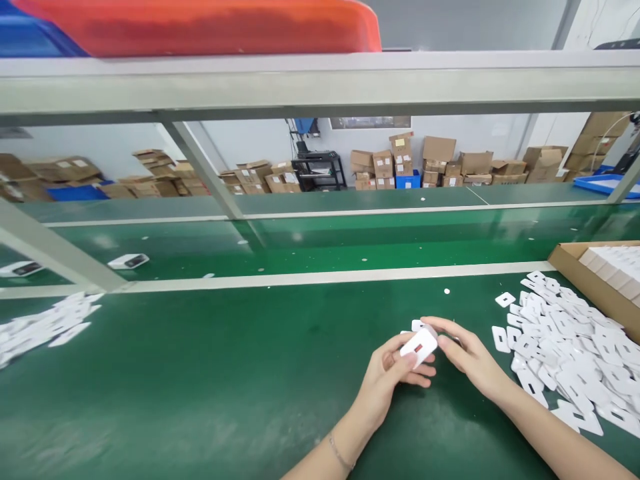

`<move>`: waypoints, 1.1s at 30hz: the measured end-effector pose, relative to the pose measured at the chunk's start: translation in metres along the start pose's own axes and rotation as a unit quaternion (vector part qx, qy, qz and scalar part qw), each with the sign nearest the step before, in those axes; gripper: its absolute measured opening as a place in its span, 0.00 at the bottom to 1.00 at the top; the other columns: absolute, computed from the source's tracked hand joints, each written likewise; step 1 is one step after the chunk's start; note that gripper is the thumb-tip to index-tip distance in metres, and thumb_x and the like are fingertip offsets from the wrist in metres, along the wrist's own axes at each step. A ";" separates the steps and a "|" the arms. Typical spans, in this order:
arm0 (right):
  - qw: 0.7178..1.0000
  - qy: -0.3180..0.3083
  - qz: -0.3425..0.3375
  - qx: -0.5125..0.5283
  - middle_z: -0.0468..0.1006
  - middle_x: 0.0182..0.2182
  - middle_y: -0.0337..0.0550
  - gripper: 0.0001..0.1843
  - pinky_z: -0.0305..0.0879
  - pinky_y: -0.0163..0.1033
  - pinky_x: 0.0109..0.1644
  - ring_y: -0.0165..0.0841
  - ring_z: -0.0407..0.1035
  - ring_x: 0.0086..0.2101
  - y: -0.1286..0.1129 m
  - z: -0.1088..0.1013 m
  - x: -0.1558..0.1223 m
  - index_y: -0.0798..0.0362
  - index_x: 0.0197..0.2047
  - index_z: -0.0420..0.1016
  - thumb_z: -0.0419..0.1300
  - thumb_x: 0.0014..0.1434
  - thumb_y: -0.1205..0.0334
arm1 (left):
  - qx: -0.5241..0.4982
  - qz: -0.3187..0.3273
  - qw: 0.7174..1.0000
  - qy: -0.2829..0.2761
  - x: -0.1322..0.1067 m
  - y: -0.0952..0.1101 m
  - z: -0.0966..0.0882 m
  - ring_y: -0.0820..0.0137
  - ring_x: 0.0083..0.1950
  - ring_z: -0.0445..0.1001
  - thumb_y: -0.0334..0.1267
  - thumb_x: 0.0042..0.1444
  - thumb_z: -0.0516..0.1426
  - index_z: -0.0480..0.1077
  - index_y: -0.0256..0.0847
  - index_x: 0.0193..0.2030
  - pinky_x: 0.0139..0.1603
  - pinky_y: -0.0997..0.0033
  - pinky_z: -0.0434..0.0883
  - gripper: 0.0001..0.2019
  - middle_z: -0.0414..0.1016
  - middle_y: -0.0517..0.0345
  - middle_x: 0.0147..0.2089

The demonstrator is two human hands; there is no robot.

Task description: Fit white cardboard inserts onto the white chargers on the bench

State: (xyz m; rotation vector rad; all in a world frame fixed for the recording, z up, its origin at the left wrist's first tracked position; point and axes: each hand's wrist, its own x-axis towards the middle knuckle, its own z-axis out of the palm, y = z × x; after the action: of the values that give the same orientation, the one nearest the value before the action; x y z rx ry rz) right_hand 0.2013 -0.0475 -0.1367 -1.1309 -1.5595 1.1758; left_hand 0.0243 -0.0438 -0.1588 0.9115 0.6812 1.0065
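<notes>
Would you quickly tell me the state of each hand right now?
Left hand: closed on the small white part.
Right hand: touching the same part; grip cannot be told.

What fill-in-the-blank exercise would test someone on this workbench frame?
1. The left hand and the right hand together hold a small white part that bears a ____ mark.
2. The pile of flat white pieces lies on the person's ____ side.
3. The work surface under the hands is ____ in colour.

Missing words: red; right; green.
</notes>
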 end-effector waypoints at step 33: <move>0.998 -0.050 0.007 0.049 0.72 0.46 0.45 0.28 0.55 0.32 0.26 0.26 0.58 0.25 0.003 -0.010 0.004 0.46 0.62 0.62 0.59 0.59 0.49 | 0.431 0.340 0.835 0.029 -0.002 -0.003 0.000 0.59 0.52 0.74 0.29 0.51 0.62 0.66 0.49 0.57 0.52 0.61 0.74 0.26 0.75 0.51 0.52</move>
State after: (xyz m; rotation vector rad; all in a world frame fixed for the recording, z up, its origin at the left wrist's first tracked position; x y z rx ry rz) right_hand 0.2105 -0.0416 -0.1376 -1.0347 -1.5536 1.3204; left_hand 0.0243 -0.0459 -0.1612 2.0264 0.9063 1.3703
